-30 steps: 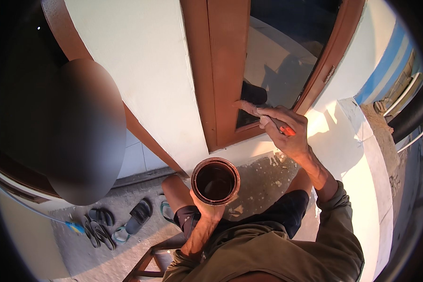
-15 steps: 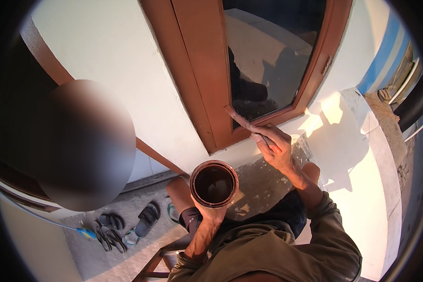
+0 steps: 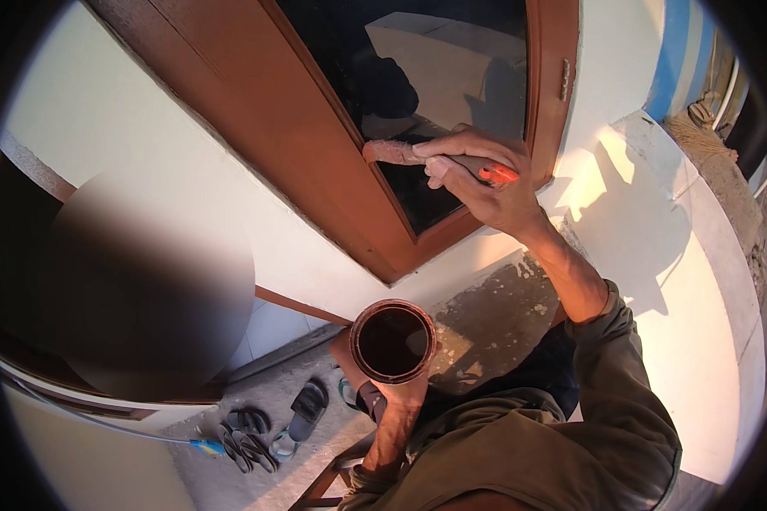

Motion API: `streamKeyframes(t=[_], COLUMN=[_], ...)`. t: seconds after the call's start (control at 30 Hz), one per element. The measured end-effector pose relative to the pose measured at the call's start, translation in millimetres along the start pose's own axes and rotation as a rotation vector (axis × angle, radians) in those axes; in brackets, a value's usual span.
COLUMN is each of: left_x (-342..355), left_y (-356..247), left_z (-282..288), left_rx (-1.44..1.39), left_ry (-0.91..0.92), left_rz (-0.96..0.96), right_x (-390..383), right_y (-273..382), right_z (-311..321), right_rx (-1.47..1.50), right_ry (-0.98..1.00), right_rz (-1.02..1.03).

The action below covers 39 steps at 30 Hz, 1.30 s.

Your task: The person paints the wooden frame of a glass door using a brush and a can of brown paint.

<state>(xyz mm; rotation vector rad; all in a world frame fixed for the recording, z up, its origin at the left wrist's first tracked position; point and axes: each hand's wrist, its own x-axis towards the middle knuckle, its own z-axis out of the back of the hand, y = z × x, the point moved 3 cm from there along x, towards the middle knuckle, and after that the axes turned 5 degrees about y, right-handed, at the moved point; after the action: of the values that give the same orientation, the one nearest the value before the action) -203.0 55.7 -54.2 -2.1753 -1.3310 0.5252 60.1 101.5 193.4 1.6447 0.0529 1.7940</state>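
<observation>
Here we are at a brown wooden frame (image 3: 298, 153) around a dark glass pane (image 3: 435, 68), and our right hand (image 3: 486, 183) is right up against it, fingers closed around a brush (image 3: 392, 152) in a firm pinch. The bristles meet the frame's inner edge, seemingly touching wood just where the glass begins. We hold the brush slantwise across the pane, fingers well forward toward the bristles; that looks like a grip for close control along a narrow border, with the orange handle end (image 3: 498, 174) poking out by the palm.

Down low, our left hand (image 3: 405, 393) supports a round can (image 3: 394, 378), cupped around its lower side, the fingers largely hidden, so we can't tell exactly how they are spread. The can sits upright in front of our body, mouth facing up, presumably to keep the contents from spilling and within short reach of the brush. Inside we see a dark brown liquid (image 3: 390, 342) (a pale glint rides on its surface), lying below the rim; how deep it goes, we can't tell. Reddish-brown smears coat the rim itself.

Off to our left, a few sandals (image 3: 308, 407) lie on the grey floor (image 3: 204, 477), well apart from the can, near a wooden stool (image 3: 315, 490).
</observation>
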Motion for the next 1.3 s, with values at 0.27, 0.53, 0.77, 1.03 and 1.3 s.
streamKeyframes(t=[0.27, 0.53, 0.77, 1.03, 1.3], left_x=[0, -2, -3, -3, -2], left_y=[-1, -2, 3, 5, 3], left_z=[-16, -33, -24, -16, -26], left_rx=[-0.062, -0.215, -0.173, 0.290, 0.087], left_ry=[-0.002, 0.008, -0.011, -0.035, 0.004], left_rz=[0.030, 0.061, 0.047, 0.001, 0.031], right_x=[16, -67, -105, -160, -184], right_y=[2, -51, -68, -82, -88], right_z=[8, -7, -11, -20, -15], right_rx=[0.180, 0.158, 0.122, 0.099, 0.083], right_ry=[-0.156, 0.011, 0.100, 0.183, 0.336], right_rz=[0.127, -0.048, -0.142, -0.364, -0.622])
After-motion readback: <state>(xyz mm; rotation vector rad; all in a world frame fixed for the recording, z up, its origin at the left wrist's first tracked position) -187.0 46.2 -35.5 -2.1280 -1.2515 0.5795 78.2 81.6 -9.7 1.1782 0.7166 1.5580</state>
